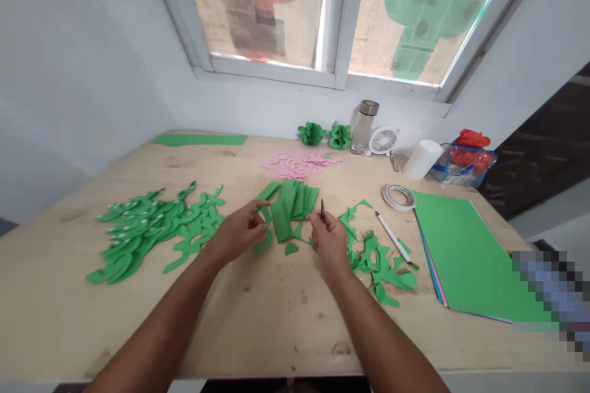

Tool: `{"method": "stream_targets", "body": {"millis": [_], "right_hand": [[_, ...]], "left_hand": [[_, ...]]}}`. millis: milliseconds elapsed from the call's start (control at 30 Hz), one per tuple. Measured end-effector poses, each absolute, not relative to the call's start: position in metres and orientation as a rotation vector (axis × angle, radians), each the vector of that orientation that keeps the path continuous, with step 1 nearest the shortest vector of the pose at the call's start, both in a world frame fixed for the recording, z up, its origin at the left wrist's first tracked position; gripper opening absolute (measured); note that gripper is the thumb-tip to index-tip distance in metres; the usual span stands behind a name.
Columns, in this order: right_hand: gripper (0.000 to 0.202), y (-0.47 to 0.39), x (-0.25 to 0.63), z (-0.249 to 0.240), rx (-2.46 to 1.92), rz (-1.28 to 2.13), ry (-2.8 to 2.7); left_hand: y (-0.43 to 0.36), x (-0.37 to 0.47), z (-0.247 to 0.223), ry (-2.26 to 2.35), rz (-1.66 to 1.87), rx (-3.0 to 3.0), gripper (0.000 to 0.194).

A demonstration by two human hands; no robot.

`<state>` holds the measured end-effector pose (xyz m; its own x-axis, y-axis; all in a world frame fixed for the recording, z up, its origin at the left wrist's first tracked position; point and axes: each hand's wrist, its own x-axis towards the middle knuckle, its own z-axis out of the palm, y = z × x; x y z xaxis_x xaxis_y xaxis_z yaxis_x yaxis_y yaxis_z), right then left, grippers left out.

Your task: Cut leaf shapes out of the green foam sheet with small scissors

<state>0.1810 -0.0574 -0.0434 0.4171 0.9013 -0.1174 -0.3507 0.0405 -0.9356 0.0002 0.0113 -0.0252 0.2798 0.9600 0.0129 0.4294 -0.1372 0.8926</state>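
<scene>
At the middle of the table, my left hand (242, 230) is closed, its fingertips pinching a curved green paper cutout (263, 241). My right hand (328, 241) is closed around a slim dark pointed tool (322, 210) that sticks up past the fingers; whether it is a pen or scissors I cannot tell. A thin green scrap (300, 234) lies by its fingertips. Between the hands, a folded green paper strip (281, 220) leans in front of a fanned stack of green strips (299, 198). A small rounded green piece (291, 249) lies just below.
Green cutouts (142, 227) are heaped at left, pink cutouts (295, 164) farther back. Green scraps (378, 261), a white pen (393, 237), a tape roll (399, 197) and coloured sheets (470, 252) lie at right. A glass bottle (362, 129) and small fan (383, 141) stand behind.
</scene>
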Motion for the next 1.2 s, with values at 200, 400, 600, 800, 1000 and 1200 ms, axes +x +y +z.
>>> {"method": "stream_targets", "body": {"millis": [200, 400, 600, 800, 1000, 1200], "right_hand": [[0.033, -0.06, 0.179, -0.044, -1.128, 1.089, -0.619], [0.037, -0.061, 0.179, -0.046, -1.173, 1.055, -0.656], [0.038, -0.062, 0.178, -0.046, -1.165, 1.086, -0.613], [0.038, -0.059, 0.18, -0.043, -1.174, 1.047, -0.572], [0.04, -0.057, 0.188, -0.038, -1.156, 0.974, -0.489], [0.044, -0.056, 0.19, -0.036, -1.142, 0.926, -0.461]], "left_hand": [[0.02, -0.042, -0.04, 1.454, 0.512, 2.056, 0.048], [0.014, -0.066, -0.045, 1.833, 0.574, 2.411, 0.044], [-0.007, -0.067, -0.069, 1.69, 0.628, 2.652, 0.037], [-0.006, -0.081, -0.081, 1.729, 0.612, 2.607, 0.041], [-0.01, -0.063, -0.069, 1.607, 0.649, 2.586, 0.043], [-0.049, -0.013, -0.067, 1.216, 0.568, 2.653, 0.043]]}}
